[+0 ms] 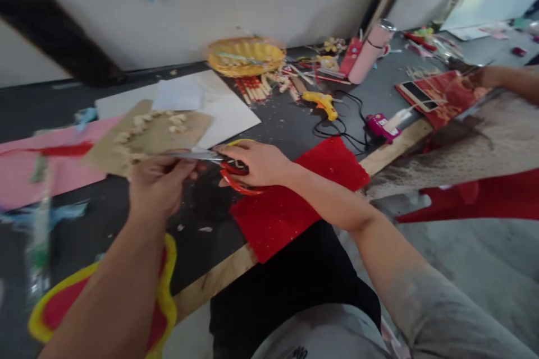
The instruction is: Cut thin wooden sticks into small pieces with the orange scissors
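My right hand [263,164] is wrapped round the orange-red handles of a pair of scissors [240,184]. Their metal blades point left and reach over the fingers of my left hand [158,185]. Thumb and fingers of that left hand are pinched together beside the blades; whatever is between them is too small or blurred to make out. Just behind lies a brown sheet [193,128] bearing several pale crumpled bits. A red felt piece [295,202] lies under my right forearm. Below my left forearm is a red shape with a yellow fuzzy border [170,291].
A yellow basket [246,59], a yellow glue gun [322,104] with a black cord, a magenta power adapter [383,128] and a pink bottle [370,53] stand or lie behind. Another person's arm [509,81] reaches in at right, near a phone [419,95]. Pink sheets [67,171] lie left.
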Tool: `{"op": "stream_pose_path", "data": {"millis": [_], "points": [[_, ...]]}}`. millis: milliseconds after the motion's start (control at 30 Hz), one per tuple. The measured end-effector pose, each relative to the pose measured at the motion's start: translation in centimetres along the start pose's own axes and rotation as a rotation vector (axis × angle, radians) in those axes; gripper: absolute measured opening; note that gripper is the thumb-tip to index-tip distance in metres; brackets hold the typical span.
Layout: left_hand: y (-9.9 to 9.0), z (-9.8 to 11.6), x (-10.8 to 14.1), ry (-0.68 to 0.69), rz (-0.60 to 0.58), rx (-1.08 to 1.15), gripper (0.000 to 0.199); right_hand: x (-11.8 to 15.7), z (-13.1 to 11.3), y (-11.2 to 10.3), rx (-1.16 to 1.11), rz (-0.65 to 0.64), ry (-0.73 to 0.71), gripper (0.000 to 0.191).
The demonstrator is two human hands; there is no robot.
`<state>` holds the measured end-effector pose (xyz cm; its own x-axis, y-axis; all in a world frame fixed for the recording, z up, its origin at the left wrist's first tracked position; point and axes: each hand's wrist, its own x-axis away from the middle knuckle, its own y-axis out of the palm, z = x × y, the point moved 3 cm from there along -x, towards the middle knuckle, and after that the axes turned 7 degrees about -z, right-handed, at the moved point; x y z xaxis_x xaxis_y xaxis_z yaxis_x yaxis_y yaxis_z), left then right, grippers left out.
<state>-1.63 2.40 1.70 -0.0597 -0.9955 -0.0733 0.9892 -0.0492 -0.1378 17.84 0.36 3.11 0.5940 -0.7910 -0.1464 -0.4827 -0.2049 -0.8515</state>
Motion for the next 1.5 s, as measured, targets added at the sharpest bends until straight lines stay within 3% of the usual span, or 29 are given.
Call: {"op": "stream_pose_path", "data": {"millis": [200,400,633,800,933,1067,1267,1367,1500], "points": [[0.6,1.0,0.4,-0.159,-0.06,0.257,0.018,-0.1,0.8,0.2,-0.041,0.004,-0.106,0.059],[0.9,1.1,0.5,-0.245,-0.095,0.359,0.018,-0.1,1.0,0.3,-0.057,0.016,-0.129,0.059],[0.8,0.9,0.3,-0.262,-0.096,0.351,0.02,-0.4,1.0,0.6,-0.017,0.02,-0.123,0.057],[0.8,0.7,0.1,-0.266,-0.054,0.335,0.021,-0.5,0.7,0.8,0.038,-0.056,-0.055,0.053],[1.0,0.6,0.2,-0.272,-0.034,0.334,0.018,-0.2,0.5,0.3,0.061,-0.035,-0.015,0.05],[1.4,0.5,0.6,-0.229,-0.063,0.452,0.018,0.2,0.5,-0.5,0.021,0.012,-0.012,0.064],[1.5,0.3,0.8,-0.25,-0.146,0.624,0.018,0.2,0.8,-1.2,-0.056,0.02,-0.143,0.068],[0.6,0.4,0.4,-0.167,-0.072,0.692,0.017,0.1,1.8,-1.4,-0.009,0.074,-0.058,0.063],[0.0,0.0,0.0,-0.08,-0.047,0.567,0.017,0.1,5.0,-1.8,0.121,0.231,0.29,0.055]]}}
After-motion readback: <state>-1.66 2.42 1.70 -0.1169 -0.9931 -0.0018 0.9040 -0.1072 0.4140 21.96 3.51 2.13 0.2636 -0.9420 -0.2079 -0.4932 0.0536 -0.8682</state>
